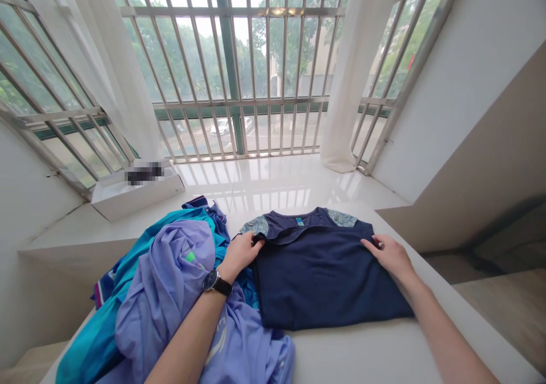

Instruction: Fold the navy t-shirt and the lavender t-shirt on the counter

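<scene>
A navy shirt [324, 276] with patterned shoulder patches lies partly folded on the white surface, its lower part turned up toward the collar. My left hand [244, 252], with a black-strapped watch on the wrist, pinches the folded edge at the shirt's upper left. At the upper right, my right hand [389, 254] holds the opposite corner of the fold between thumb and fingers. Left of the shirt, a heap of clothes includes a lavender garment [170, 276] and a teal garment [98, 321]; my left forearm passes over it.
An open white box [139, 196] stands on the sill at the left, a blurred dark patch over it. Behind the white sill [264, 185] are a barred window [251, 60] and white curtains [347, 88]. The surface's right edge drops toward a lower floor.
</scene>
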The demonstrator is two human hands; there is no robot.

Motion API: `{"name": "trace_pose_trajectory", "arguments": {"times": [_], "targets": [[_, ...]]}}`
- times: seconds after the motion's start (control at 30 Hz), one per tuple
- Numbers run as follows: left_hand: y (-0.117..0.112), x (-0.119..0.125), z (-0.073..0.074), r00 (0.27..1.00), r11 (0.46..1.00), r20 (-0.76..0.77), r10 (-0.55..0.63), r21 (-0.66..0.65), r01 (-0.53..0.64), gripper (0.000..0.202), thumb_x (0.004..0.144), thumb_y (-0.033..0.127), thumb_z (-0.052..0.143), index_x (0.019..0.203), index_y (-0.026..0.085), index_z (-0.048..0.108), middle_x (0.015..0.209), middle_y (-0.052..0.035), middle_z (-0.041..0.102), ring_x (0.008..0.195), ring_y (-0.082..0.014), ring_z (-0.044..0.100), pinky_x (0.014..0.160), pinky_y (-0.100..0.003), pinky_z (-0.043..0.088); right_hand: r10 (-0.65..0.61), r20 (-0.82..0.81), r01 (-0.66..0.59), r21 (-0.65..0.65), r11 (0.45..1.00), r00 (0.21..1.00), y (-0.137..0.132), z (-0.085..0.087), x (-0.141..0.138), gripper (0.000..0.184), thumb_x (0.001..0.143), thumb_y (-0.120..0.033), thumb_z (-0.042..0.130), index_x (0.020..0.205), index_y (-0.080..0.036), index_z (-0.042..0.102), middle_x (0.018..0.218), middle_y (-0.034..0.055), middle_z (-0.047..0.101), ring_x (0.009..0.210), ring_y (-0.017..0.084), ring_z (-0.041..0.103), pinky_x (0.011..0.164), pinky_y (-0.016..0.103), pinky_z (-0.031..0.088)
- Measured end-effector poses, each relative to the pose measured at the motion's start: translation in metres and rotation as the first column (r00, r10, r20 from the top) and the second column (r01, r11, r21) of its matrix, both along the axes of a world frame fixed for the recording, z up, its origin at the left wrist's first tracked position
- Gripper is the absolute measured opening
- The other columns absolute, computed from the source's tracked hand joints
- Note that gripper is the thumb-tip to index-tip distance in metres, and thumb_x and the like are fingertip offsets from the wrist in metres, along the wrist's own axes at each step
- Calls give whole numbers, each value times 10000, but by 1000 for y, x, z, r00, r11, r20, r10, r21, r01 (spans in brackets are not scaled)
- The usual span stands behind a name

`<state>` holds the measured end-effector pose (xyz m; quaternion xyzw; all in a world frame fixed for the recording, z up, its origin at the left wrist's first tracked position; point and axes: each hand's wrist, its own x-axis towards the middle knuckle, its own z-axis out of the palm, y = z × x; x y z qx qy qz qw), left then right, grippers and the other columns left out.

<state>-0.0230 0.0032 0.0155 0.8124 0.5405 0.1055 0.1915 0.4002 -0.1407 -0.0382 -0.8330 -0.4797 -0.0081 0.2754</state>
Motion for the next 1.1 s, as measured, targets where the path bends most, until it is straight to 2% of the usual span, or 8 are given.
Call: {"name": "trace_pose_trajectory", "arguments": {"times": [0.07,0.23,0.33,0.43,0.57,0.7,0.97,1.1], "targets": [[-3,-1,1,1000,996,-18,19,84,-18,335,836,443,606,1076,208,603,897,-59,711,863,-230,672,675,-267,451,30,-7,-30,5,1000,1000,3,1,3,444,677,-647,541,738,-219,644,834,84,698,702,234,633,675,340,475],[3,1,10,987,992,-137,-82,84,95,381,843,446,602,1164,241,581,1139,-78,658,1002,-243,649,786,-299,481,47,-51,-52,-98,994,998,21,14,3,398,681,-566,578,825,-212,688,888,82,740,794,256,678,706,339,502],[13,6,20,944,973,-252,-212,40,229,444,793,429,656,1189,240,591,1161,-90,655,1035,-275,645,816,-330,496,-5,-22,1,-179,984,1000,34,20,-1,425,695,-532,602,926,-194,717,986,112,752,898,287,692,724,340,513],[20,11,24,926,963,-279,-255,14,270,338,805,430,641,1082,235,648,1085,-94,692,1037,-291,650,810,-342,507,-83,55,94,-230,969,995,42,18,-5,467,689,-536,630,984,-189,737,1033,142,748,919,312,698,704,347,524],[19,12,14,966,976,-170,-195,64,209,288,873,457,569,1034,238,664,1051,-87,711,1024,-273,660,798,-325,509,-171,113,191,-198,961,979,41,6,-6,513,740,-578,578,1042,-197,739,998,152,753,873,322,705,681,369,532],[14,10,4,982,983,-121,-144,100,157,294,939,446,471,997,241,673,1007,-85,720,966,-254,677,775,-322,503,-183,96,200,-216,956,978,36,4,-6,606,803,-611,486,1142,-154,694,1031,190,733,895,355,689,701,416,534],[16,7,6,997,990,-33,-71,118,74,337,977,426,406,938,229,678,922,-73,725,921,-232,687,748,-290,488,-227,81,232,-60,971,971,32,15,-19,629,862,-646,377,1201,-169,607,975,177,716,912,353,666,729,405,516],[16,6,5,994,993,-106,29,118,-16,312,967,408,432,955,212,675,933,-94,724,905,-243,691,743,-302,497,-217,87,230,-196,953,972,35,13,-24,611,875,-631,352,1188,-176,616,918,175,708,848,349,666,683,410,508]]}}
